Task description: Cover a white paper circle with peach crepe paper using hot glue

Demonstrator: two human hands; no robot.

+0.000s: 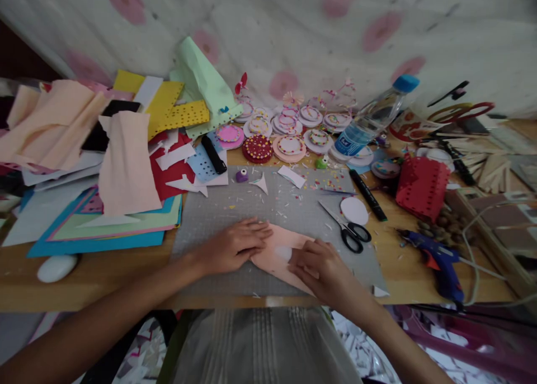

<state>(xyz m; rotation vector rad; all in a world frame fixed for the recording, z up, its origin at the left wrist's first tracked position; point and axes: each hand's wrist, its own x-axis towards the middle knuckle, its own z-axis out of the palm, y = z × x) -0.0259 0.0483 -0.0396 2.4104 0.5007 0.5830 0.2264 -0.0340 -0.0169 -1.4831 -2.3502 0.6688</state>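
A peach-coloured sheet of paper (289,236) lies on the grey cutting mat (201,205) in front of me. My left hand (239,243) rests flat at its left end, fingers stretched out over the edge. At the right end, my right hand (319,268) is closed with curled fingers on the paper; part of the grip is hidden. Between the hands a small white piece (283,254) shows on the peach surface, close to my right fingertips. Black-handled scissors (353,236) and a white paper disc (354,211) lie just beyond my right hand.
Coloured paper stacks (113,236) fill the left. Small decorated paper hats (289,145) line the back beside a water bottle (373,118). A purple punch (242,175), a black marker (368,195) and a blue glue gun (440,261) with its cord lie around the mat.
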